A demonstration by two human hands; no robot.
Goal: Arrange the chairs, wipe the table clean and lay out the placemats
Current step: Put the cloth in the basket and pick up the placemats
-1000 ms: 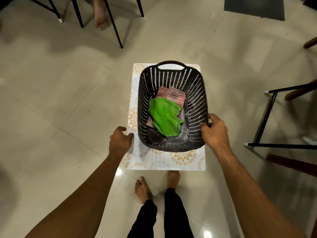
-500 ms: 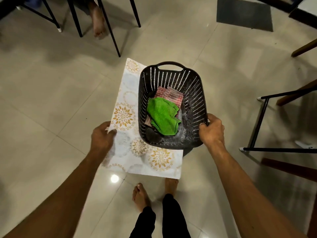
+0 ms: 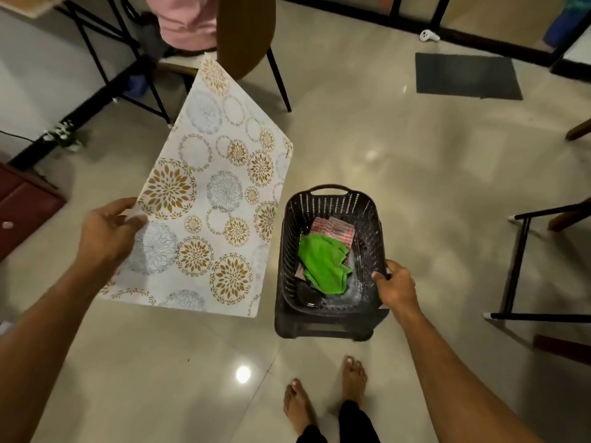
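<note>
My left hand (image 3: 107,233) grips the left edge of a white placemat (image 3: 208,199) printed with gold and grey flower circles, held in the air left of centre and tilted away from me. My right hand (image 3: 396,284) holds the right rim of a dark perforated plastic basket (image 3: 367,219), which rests on a low dark stool (image 3: 323,327). Inside the basket lie a green cloth (image 3: 321,265) and a red-checked cloth (image 3: 335,228). A brown chair (image 3: 244,33) with black legs stands beyond the placemat.
A person in pink sits behind the chair at the top. Black metal table legs (image 3: 518,260) stand at the right, a dark floor mat (image 3: 467,76) at the top right, a reddish cabinet (image 3: 22,206) at the left. My bare feet (image 3: 323,398) are on glossy tiles.
My left hand has pulled the placemat out from under the basket and swung it up to the left. The basket now sits on the dark stool, with my right hand still on its rim.
</note>
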